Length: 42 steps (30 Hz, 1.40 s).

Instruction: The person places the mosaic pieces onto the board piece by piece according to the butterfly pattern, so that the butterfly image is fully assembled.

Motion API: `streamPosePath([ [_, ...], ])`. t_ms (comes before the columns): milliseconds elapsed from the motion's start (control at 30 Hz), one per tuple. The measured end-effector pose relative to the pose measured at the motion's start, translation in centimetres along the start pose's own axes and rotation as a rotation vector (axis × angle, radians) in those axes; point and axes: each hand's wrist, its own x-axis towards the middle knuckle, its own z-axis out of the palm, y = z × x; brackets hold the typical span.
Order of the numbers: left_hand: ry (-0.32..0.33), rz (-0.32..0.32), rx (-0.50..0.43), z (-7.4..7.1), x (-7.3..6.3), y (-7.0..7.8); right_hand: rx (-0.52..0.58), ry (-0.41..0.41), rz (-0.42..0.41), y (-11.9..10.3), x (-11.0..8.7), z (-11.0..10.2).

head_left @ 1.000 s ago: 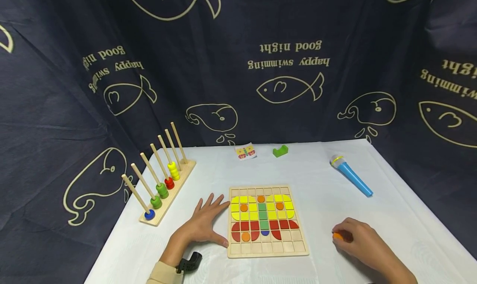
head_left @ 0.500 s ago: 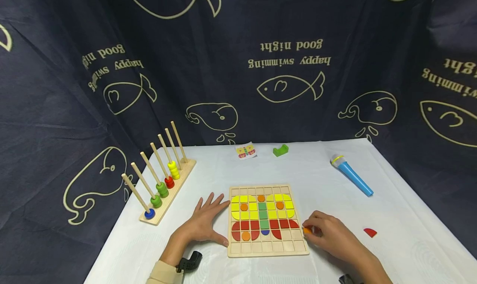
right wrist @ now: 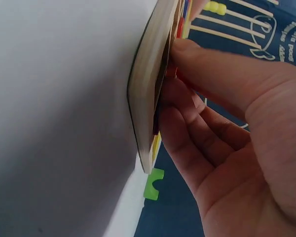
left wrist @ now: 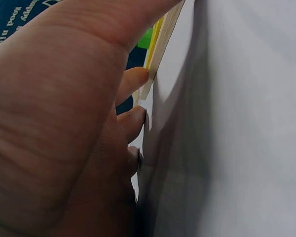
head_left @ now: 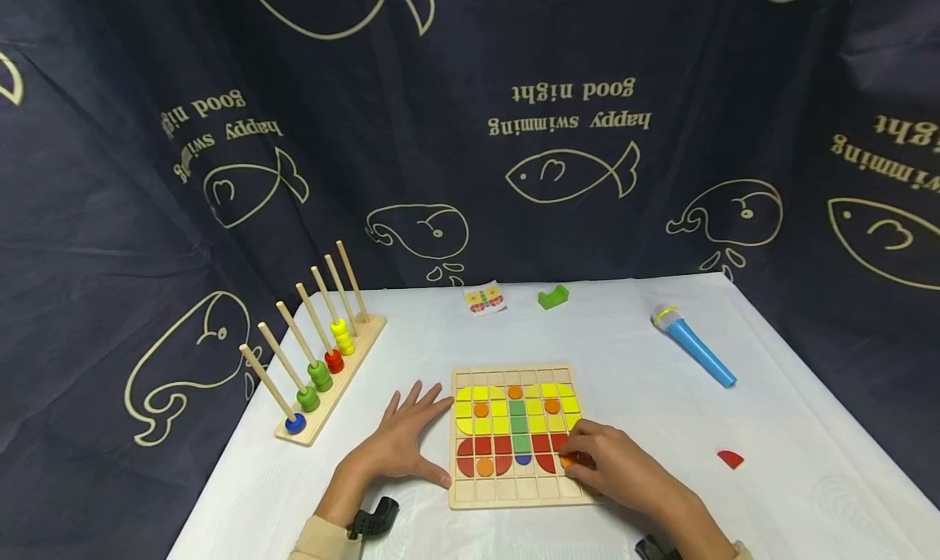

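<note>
A square wooden grid board (head_left: 507, 490) lies on the white table, filled with yellow, red, green, orange and blue tiles in a butterfly pattern. My left hand (head_left: 402, 439) rests flat with spread fingers, its index finger and thumb touching the board's left edge. Over the board's lower right part, my right hand (head_left: 613, 468) pinches an orange disc (head_left: 566, 462) between thumb and fingers. In the right wrist view the fingertips (right wrist: 185, 45) are at the board's surface, and the disc is hidden. A red quarter-circle tile (head_left: 730, 460) lies on the cloth to the right.
On the left stands a wooden counting rack (head_left: 345, 372) with pegs and coloured beads. A butterfly picture card (head_left: 485, 299) and a green notched block (head_left: 553, 297) are at the back. A blue toy microphone (head_left: 693, 346) lies at right. A dark printed curtain (head_left: 441, 135) hangs behind.
My right hand has carried the orange disc leftward from the table onto the board's lower right area, uncovering the red quarter-circle tile. The left hand has stayed in place.
</note>
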Motion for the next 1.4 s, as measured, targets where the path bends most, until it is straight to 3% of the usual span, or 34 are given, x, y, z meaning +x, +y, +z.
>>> streamPosePath([
  [300, -0.013, -0.011, 0.015, -0.1, 0.1, 0.0, -0.006, 0.045, -0.089, 0.3, -0.2, 0.4],
  [467, -0.019, -0.021, 0.011, 0.0, 0.0, 0.1, -0.043, 0.084, -0.082, 0.2, -0.4, 0.4],
  [700, -0.014, -0.019, 0.01, 0.2, 0.0, 0.0, -0.075, 0.106, 0.106, 1.0, -1.5, -1.1],
  [1000, -0.013, -0.014, 0.007, 0.1, 0.0, -0.1, -0.109, 0.225, 0.287, 6.8, -6.4, -4.3],
  [1200, -0.001, -0.008, 0.003, 0.1, -0.1, 0.0, -0.066, 0.2, 0.334, 10.1, -10.0, -5.7],
  [1400, 0.003, 0.002, -0.006, -0.1, -0.1, 0.1, -0.027, 0.128, 0.407, 11.5, -11.5, -6.2],
])
